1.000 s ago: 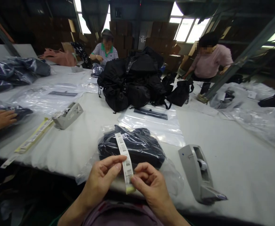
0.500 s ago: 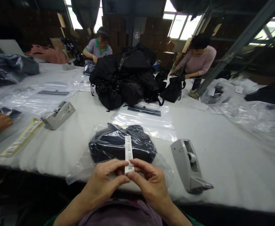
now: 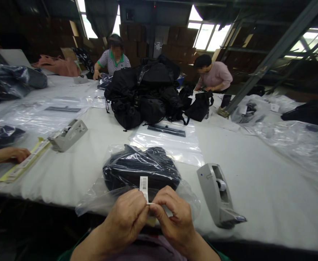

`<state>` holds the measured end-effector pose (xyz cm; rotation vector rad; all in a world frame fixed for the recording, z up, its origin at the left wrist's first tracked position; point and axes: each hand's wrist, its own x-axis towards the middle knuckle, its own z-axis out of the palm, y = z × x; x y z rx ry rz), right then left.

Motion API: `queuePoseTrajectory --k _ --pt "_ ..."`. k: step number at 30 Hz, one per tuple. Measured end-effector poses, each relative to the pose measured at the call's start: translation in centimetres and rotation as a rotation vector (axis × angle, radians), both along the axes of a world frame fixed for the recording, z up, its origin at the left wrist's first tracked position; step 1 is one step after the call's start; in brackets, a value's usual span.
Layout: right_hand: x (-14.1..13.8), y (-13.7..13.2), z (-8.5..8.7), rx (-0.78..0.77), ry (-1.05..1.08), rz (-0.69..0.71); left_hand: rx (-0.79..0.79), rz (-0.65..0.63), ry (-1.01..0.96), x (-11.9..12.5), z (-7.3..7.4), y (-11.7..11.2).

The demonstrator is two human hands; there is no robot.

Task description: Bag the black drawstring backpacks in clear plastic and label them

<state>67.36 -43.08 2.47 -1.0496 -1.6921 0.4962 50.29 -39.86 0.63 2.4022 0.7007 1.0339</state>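
Observation:
Between my two hands is a strip of white barcode labels (image 3: 143, 185), its upper end standing out over the bag behind it. My left hand (image 3: 129, 214) is closed on the strip, fingers curled. My right hand (image 3: 173, 214) pinches the strip's edge between thumb and forefinger, right beside the left fingertips. Just beyond them a dark navy bag (image 3: 139, 168) lies in a clear plastic bag (image 3: 93, 197), whose loose ends spread out to both sides. A grey tape dispenser (image 3: 213, 192) stands to the right of my right hand.
Flat clear bags (image 3: 172, 145) lie beyond the packed item, before a heap of black bags (image 3: 148, 98). A second tape dispenser (image 3: 69, 135) stands left, near a yellow-backed label strip (image 3: 25, 163) and a co-worker's hand (image 3: 19, 155). Two people work across the table.
My fingers have folded the label strip, and less of it shows above them. My left hand has curled closed. At left, the co-worker's hand has moved right to the yellow-backed strip.

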Motion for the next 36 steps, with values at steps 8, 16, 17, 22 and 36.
queuePoseTrajectory --k 8,16,17,22,36 --pt "-0.3 -0.1 -0.5 0.009 0.094 -0.001 -0.069 0.018 -0.185 0.3 -0.2 -0.2" --pt "-0.7 0.0 -1.0 0.063 0.128 0.011 -0.397 0.036 -0.208 0.0 -0.3 -1.0" --pt "-0.8 0.0 -1.2 0.057 0.131 0.001 -0.391 0.047 -0.202 0.1 -0.3 -1.0" --pt "-1.2 0.0 -2.2 0.046 0.174 -0.038 -0.259 0.085 -0.212 0.9 -0.7 -1.0" --pt "-1.2 0.1 -1.5 -0.105 0.25 -0.018 -0.426 0.193 -0.172 1.0 -1.4 -1.0"
